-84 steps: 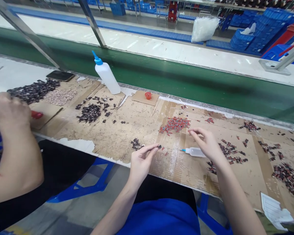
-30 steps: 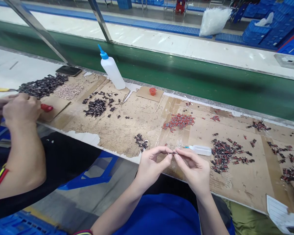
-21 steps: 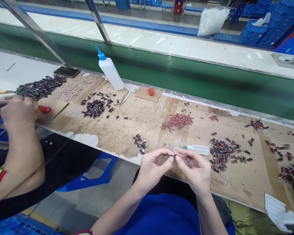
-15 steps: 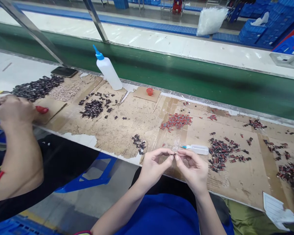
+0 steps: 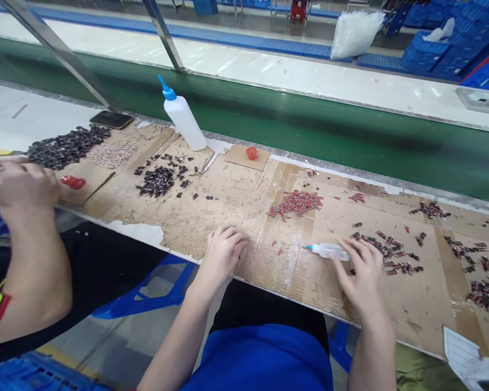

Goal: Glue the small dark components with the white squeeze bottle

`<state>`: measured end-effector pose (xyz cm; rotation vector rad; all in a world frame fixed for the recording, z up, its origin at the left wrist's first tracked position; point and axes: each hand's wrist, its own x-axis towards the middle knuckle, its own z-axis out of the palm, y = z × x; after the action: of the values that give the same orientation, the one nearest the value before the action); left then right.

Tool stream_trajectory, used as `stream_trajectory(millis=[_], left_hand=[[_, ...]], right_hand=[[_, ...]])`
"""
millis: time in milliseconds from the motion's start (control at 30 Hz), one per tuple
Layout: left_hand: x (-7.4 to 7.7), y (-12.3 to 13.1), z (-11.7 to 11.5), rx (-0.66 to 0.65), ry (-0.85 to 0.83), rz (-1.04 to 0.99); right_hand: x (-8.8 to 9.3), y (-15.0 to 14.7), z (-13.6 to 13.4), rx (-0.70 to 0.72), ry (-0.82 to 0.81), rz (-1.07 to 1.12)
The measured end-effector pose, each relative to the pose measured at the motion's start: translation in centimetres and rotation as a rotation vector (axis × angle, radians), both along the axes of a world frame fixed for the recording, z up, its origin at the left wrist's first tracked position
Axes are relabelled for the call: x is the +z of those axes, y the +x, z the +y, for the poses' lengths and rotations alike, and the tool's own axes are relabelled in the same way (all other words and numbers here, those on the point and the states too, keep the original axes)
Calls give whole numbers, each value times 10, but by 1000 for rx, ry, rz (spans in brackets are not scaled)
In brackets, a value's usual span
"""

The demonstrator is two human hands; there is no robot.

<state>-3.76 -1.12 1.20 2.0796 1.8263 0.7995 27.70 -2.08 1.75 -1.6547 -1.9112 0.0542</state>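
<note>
My left hand rests at the table's front edge, over the spot of a small pile of black parts. Its fingers are curled together and hide most of what lies beneath. A dark bit shows under the fingertips; whether it is gripped is hidden. My right hand is open, thumb and fingers apart, at the near side of a heap of black-and-red parts. Close by its thumb lies a small clear bottle with a blue tip. A pile of small red parts lies farther back between the hands.
A tall white bottle stands behind a black pile. A red cap sits on cardboard. At left, a co-worker's hands are near a red object. A green belt runs behind.
My hands were together, fingertips on a small dark part. They have parted: the left moved left to the small black pile, the right moved right to the black-and-red heap and opened.
</note>
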Motion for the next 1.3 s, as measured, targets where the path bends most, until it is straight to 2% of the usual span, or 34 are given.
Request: stream_trajectory(millis=[67, 167, 267, 467, 600, 733, 833, 967, 1167, 1300], left_hand=[[-2, -4, 0, 25, 10, 53], [-4, -9, 1, 69, 34, 98], [-7, -11, 2, 48, 63, 131], [-1, -3, 3, 4, 11, 176], [5, 4, 3, -16, 5, 142], [0, 25, -3, -154, 71, 57], [-8, 44, -11, -244, 114, 8], [-17, 53, -17, -242, 115, -78], [-23, 47, -16, -228, 104, -216], [-23, 47, -14, -176, 27, -298]], right_hand=[[-3, -2, 3, 99, -65, -60], [-8, -3, 6, 96, -111, -81], [-6, -3, 6, 95, -105, 30], [5, -15, -5, -132, -151, 540], [8, -29, -8, -108, -210, 993], [8, -41, -4, -165, -208, 1350], [5, -49, -2, -226, -182, 1522], [1, -59, -4, -233, -218, 1505], [-3, -80, -7, -200, -250, 1125], [-4, -91, -4, -178, -245, 1067]])
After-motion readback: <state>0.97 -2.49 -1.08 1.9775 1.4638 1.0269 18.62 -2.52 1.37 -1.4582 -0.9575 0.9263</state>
